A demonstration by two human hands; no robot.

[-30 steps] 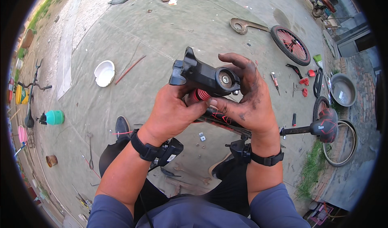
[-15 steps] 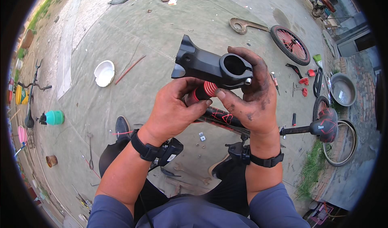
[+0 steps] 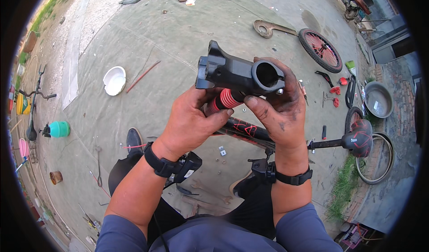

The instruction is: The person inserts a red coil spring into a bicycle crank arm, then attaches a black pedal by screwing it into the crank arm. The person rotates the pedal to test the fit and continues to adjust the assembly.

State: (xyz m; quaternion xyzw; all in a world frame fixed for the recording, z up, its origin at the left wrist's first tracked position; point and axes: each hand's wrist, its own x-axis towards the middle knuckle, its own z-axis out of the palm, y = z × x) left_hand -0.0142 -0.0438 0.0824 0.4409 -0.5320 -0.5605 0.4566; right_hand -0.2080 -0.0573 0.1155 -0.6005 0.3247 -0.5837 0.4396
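Observation:
A black bicycle stem [image 3: 234, 75] sits above the head tube [image 3: 227, 100], which is black with red rings. My right hand [image 3: 286, 111] is closed around the stem's clamp end, thumb below and fingers behind its round hole. A small bolt shows at that clamp. My left hand [image 3: 190, 120] wraps round the head tube just under the stem, thumb along the near side. From there the black and red bicycle frame [image 3: 246, 131] runs to the right beneath my right wrist, toward a black and red saddle [image 3: 359, 138]. Whether the stem touches the steerer is hidden by my fingers.
On the green ground sheet lie a white bowl [image 3: 115, 80], a red rod [image 3: 143, 76] and a bicycle wheel [image 3: 320, 50]. Small nuts and an open-ended wrench [image 3: 212, 191] are between my feet. A metal basin [image 3: 379, 99] stands at right, a teal container [image 3: 60, 129] at left.
The stem has shifted slightly right and down and turned a little, so its split front clamp shows more. Both hands keep their hold.

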